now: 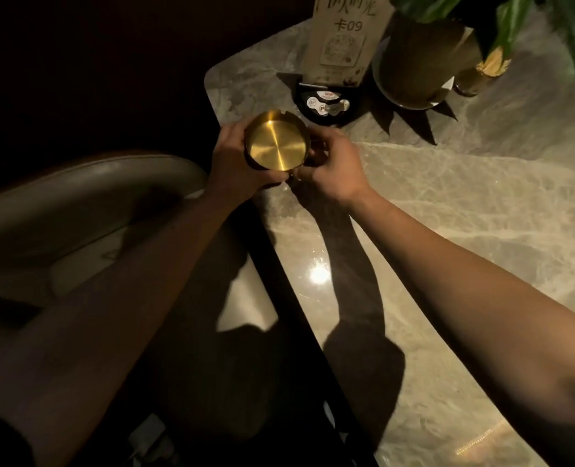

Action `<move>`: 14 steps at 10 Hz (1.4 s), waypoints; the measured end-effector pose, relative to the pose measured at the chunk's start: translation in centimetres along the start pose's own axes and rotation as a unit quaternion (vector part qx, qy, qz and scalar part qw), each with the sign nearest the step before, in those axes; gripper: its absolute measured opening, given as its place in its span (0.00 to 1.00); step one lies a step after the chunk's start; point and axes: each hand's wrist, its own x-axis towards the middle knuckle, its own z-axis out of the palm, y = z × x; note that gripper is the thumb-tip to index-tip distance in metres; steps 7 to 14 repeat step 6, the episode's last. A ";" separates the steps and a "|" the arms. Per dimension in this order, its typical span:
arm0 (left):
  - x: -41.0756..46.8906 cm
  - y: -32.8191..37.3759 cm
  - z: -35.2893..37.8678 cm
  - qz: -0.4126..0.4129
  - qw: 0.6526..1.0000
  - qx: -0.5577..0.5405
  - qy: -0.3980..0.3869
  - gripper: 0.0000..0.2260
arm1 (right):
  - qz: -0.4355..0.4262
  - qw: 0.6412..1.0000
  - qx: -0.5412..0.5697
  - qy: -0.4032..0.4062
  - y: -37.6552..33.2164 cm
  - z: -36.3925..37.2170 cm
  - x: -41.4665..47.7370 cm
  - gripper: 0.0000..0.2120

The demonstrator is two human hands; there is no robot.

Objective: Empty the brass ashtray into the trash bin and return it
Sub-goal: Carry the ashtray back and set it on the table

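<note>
The round brass ashtray is held upright over the near-left corner of the marble table. Its shiny inside looks bare. My left hand grips its left rim and underside. My right hand touches its right side, fingers curled against the wall. Whether the ashtray rests on the table or hovers just above it cannot be told. No trash bin is in view.
A table sign marked 09 on a black base stands just behind the ashtray. A potted plant on a white saucer and a dark bottle stand at the back right. A padded chair is at the left.
</note>
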 end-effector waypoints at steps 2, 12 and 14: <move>3.9 -1.4 -0.3 -0.001 0.999 0.003 0.034 0.46 | 0.022 0.998 0.057 0.031 -0.4 2.9 4.3 0.25; 3.5 -1.1 0.9 -0.009 0.999 0.028 0.027 0.54 | 0.054 0.995 0.082 0.029 -0.4 2.6 4.2 0.25; 3.5 -1.1 0.9 -0.009 0.999 0.028 0.027 0.54 | 0.054 0.995 0.082 0.029 -0.4 2.6 4.2 0.25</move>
